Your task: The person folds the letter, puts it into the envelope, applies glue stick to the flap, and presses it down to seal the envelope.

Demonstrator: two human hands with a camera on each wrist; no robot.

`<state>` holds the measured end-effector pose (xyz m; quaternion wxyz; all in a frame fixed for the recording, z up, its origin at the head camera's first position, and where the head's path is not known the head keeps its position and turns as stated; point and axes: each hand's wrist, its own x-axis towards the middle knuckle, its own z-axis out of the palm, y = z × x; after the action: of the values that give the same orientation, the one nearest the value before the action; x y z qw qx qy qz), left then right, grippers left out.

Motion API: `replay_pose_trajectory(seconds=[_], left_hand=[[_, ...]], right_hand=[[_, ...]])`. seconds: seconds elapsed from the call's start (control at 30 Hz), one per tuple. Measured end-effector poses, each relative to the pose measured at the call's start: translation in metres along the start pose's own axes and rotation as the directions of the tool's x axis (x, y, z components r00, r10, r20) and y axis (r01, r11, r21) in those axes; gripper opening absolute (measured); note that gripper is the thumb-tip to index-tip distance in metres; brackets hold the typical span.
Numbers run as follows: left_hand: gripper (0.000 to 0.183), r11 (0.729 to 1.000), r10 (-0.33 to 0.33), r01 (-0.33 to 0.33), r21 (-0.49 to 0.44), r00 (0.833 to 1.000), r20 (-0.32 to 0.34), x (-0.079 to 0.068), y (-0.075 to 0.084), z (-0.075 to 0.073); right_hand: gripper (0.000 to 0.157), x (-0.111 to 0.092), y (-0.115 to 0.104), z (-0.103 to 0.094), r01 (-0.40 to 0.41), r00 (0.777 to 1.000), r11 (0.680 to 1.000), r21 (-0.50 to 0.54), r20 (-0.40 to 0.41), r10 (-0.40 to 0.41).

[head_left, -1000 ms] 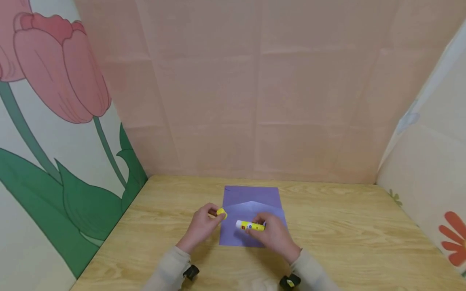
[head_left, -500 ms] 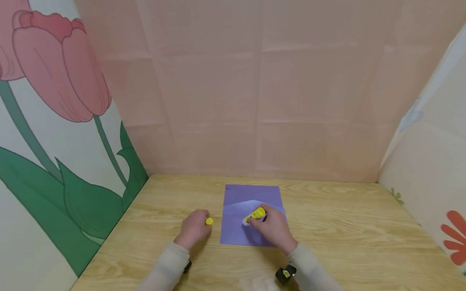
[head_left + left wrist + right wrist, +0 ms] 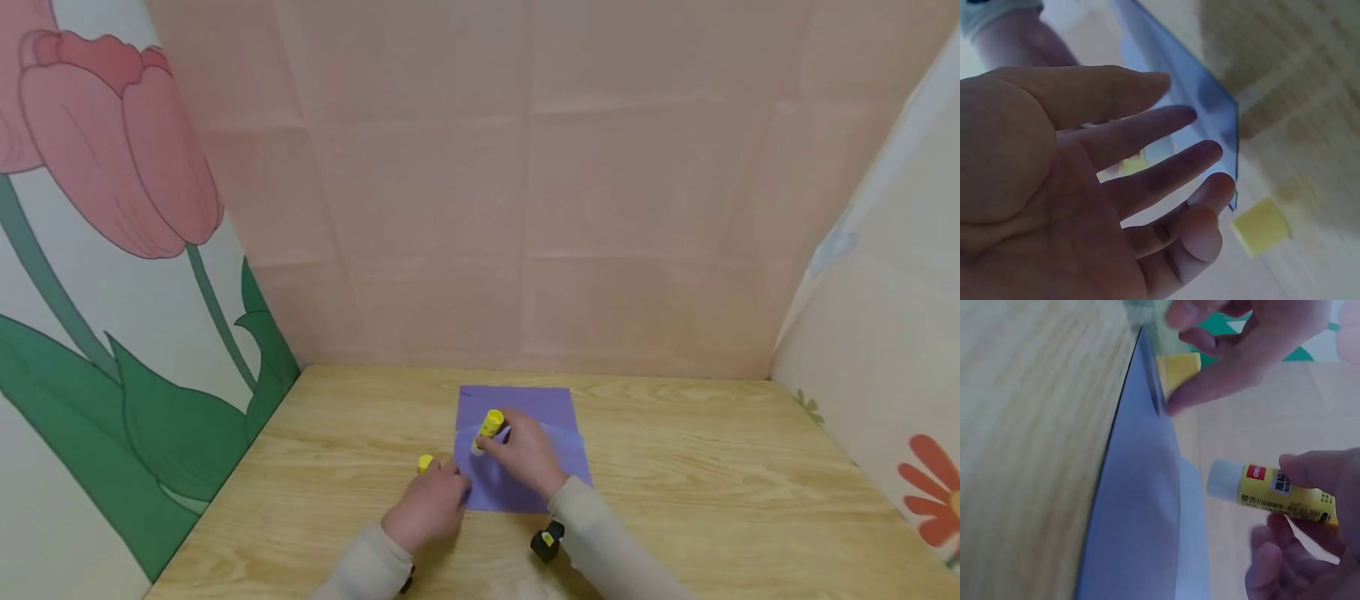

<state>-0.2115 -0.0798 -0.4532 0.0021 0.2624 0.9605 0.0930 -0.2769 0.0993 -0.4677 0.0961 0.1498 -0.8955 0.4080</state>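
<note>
My right hand (image 3: 527, 454) holds a yellow glue stick (image 3: 492, 422) tilted over a purple envelope (image 3: 517, 400) on the table. In the right wrist view, the white end of the glue stick (image 3: 1285, 490) bears no cap and points towards the envelope (image 3: 1135, 500), apart from it. My left hand (image 3: 429, 507) is at the envelope's lower left edge, its fingers loosely extended. Nothing is in its palm in the left wrist view. Just beyond those fingers, the yellow cap (image 3: 1261, 227) rests on the wood, left of the envelope.
The light wood table (image 3: 697, 475) extends to both sides of the envelope. A pinkish sheet (image 3: 525, 208) hangs behind it. A tulip-printed panel (image 3: 120, 167) borders the left side, and a flower-printed panel (image 3: 885, 358) the right.
My left hand has set the cap down on the table, let go, and moved right to the envelope's edge. My right hand has moved left with the glue stick and tipped its white end downward.
</note>
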Motion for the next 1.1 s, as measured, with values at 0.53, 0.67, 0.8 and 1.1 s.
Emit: replay_pose_trajectory(seconds=[0.53,0.67,0.8,1.1], left_hand=[[0.009,0.997,0.0,-0.001,0.075,1.0,0.017,-0.001,0.002,0.009],[0.011,0.997,0.003,-0.004,0.075,1.0,0.008,-0.002,0.003,0.009],[0.011,0.998,0.008,-0.008,0.069,1.0,-0.006,-0.003,0.003,0.008],[0.014,0.999,0.008,-0.009,0.039,1.0,0.01,-0.004,0.004,0.005]], right_hand=[[0.024,0.018,-0.012,0.031,0.119,0.98,0.979,-0.165,0.179,-0.089],[0.024,0.018,-0.01,0.033,0.137,0.978,0.972,-0.191,0.18,-0.102],[0.023,0.016,-0.009,0.029,0.154,0.977,0.972,-0.178,0.174,-0.123],[0.019,0.005,-0.003,0.017,0.157,0.977,0.972,-0.173,0.168,-0.128]])
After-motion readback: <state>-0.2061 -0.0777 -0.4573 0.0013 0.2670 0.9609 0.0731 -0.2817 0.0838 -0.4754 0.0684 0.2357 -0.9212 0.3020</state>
